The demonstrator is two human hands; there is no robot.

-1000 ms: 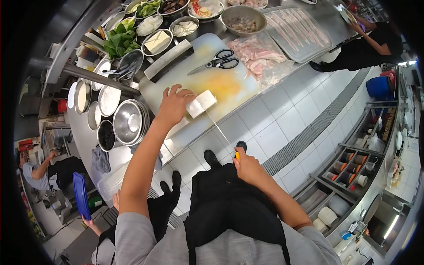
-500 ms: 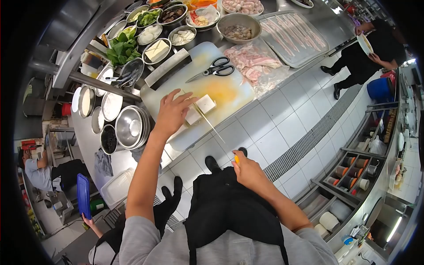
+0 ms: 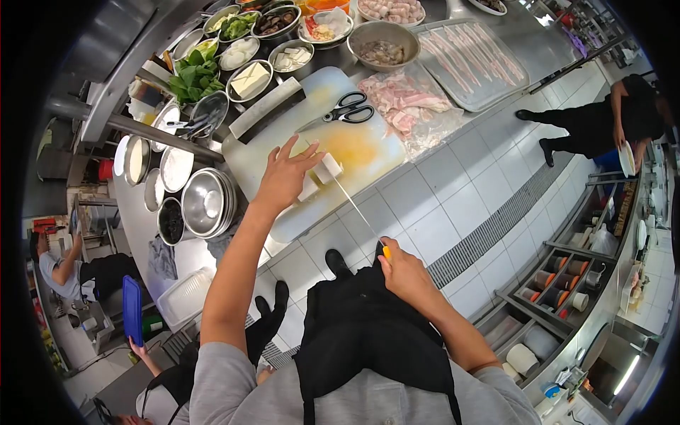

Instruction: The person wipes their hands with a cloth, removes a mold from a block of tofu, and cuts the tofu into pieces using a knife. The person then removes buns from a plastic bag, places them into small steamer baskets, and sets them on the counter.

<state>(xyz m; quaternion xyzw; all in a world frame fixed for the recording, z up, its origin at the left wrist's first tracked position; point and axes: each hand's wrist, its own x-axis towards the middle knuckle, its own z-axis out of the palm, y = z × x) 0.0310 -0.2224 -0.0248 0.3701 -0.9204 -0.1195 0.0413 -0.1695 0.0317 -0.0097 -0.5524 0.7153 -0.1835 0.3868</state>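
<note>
My right hand (image 3: 409, 275) is closed around the yellow handle of a knife (image 3: 360, 206). The long thin blade points away from me, and its far part reaches a white tofu block (image 3: 328, 168) on the cutting board (image 3: 372, 152). Over the tofu, my left hand (image 3: 287, 173) has its fingers spread, the fingertips at the block's upper left side. Another white tofu piece (image 3: 307, 190) lies nearer to me, partly hidden by my left hand. Black-handled scissors (image 3: 350, 110) lie farther up the board.
A metal bar (image 3: 266, 110) lies along the board's left edge. Stacked metal bowls (image 3: 205, 203) stand left. Raw meat slices (image 3: 407, 103) and a tray of meat strips (image 3: 471, 60) lie right. One person carries a plate (image 3: 626, 159); another holds a blue lid (image 3: 132, 309).
The knife has shifted from the gap between the tofu pieces to the farther block. My left fingers have spread more. The person on the right has moved away with the plate.
</note>
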